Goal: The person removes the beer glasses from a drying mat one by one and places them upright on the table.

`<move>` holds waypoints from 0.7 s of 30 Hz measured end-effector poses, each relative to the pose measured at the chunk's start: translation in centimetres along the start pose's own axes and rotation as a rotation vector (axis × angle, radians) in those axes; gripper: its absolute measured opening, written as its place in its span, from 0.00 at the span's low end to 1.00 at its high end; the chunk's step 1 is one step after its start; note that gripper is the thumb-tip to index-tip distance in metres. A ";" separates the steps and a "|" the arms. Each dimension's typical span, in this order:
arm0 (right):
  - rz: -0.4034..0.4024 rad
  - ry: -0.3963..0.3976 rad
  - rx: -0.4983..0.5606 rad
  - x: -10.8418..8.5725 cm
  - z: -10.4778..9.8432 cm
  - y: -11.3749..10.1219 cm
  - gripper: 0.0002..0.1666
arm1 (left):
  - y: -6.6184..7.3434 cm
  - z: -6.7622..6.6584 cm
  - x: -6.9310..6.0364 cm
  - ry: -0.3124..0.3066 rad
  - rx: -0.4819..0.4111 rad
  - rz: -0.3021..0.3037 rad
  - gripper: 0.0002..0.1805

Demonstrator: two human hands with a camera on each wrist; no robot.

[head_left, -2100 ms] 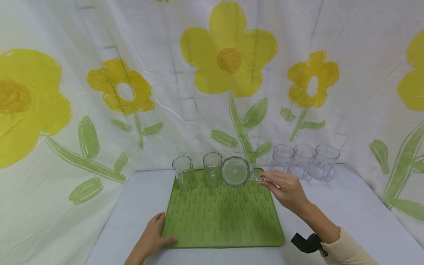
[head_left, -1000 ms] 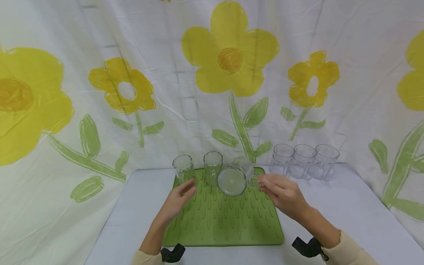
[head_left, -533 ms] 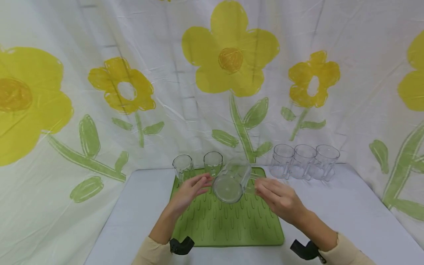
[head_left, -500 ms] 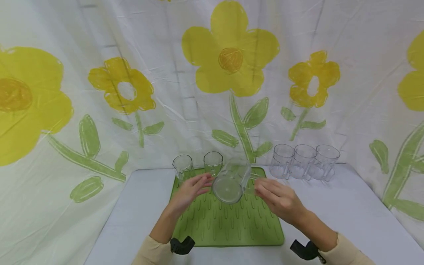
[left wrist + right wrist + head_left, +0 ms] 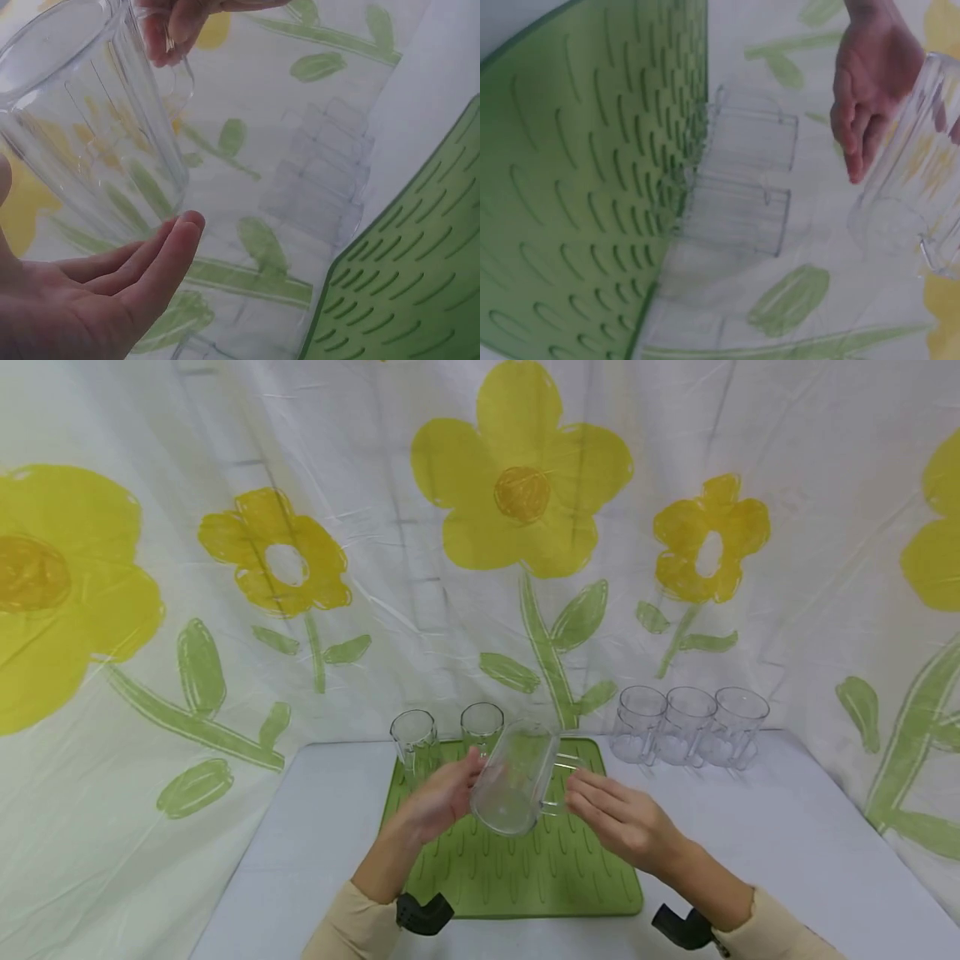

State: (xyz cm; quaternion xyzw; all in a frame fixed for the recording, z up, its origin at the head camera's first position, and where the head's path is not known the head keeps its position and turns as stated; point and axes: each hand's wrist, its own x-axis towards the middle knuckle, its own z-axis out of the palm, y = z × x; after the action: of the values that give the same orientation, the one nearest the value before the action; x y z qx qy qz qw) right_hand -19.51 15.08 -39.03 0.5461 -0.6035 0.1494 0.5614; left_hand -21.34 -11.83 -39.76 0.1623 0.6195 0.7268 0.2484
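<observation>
A clear glass mug (image 5: 517,781) is held tilted above the green ribbed mat (image 5: 525,885), its base towards me. My right hand (image 5: 630,822) pinches the mug's handle with thumb and fingers. On the other side, my left hand (image 5: 438,802) has its fingers nearly straight along the glass. In the left wrist view those fingers (image 5: 150,277) lie beside the mug (image 5: 90,112); whether they touch it cannot be told. The right wrist view shows the left hand (image 5: 877,67) next to the mug, while the right hand is out of that frame.
Two clear mugs, the left one (image 5: 415,731) and the right one (image 5: 482,722), stand upright along the mat's back edge. Three more mugs (image 5: 688,727) stand in a row on the white table (image 5: 787,860) at back right. A flower-print curtain (image 5: 360,568) hangs behind.
My left hand has left the mat's left edge and come up beside the mug. My right hand has brought the mug lower and nearer, turning it from base-on to a slanted side view.
</observation>
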 end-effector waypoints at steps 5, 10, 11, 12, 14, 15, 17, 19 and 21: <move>-0.017 -0.029 -0.002 -0.5 0.1 -0.1 0.16 | 0.1 0.4 0.1 -0.092 -0.045 -0.055 0.52; -0.026 -0.042 0.000 -1.0 0.3 -0.2 0.16 | -0.2 0.8 0.5 -0.128 -0.071 -0.143 0.52; -0.029 -0.044 0.000 -1.0 0.3 -0.3 0.16 | -0.3 0.8 0.5 -0.128 -0.081 -0.159 0.50; -0.033 -0.048 -0.003 -1.1 0.4 -0.3 0.16 | -0.4 0.9 0.6 -0.122 -0.092 -0.175 0.49; -0.037 -0.060 -0.007 -1.2 0.5 -0.3 0.16 | -0.7 0.9 0.8 -0.104 -0.113 -0.205 0.47; -0.039 -0.065 -0.009 -1.3 0.5 -0.4 0.17 | -0.8 0.8 0.8 -0.089 -0.124 -0.217 0.47; -0.037 -0.076 -0.011 -1.4 0.6 -0.5 0.17 | -1.0 0.8 0.9 -0.066 -0.144 -0.233 0.48; -0.031 -0.080 -0.010 -1.6 0.6 -0.5 0.17 | -1.2 0.7 0.9 -0.056 -0.156 -0.242 0.49; -0.028 -0.078 -0.009 -1.6 0.7 -0.6 0.17 | -1.2 0.6 1.0 -0.059 -0.168 -0.237 0.48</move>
State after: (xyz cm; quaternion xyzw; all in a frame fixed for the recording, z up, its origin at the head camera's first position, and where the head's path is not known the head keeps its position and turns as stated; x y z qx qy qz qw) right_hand -19.74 15.16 -40.84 0.5574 -0.6179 0.1176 0.5419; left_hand -21.65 -10.61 -40.92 0.0877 0.5637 0.7366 0.3632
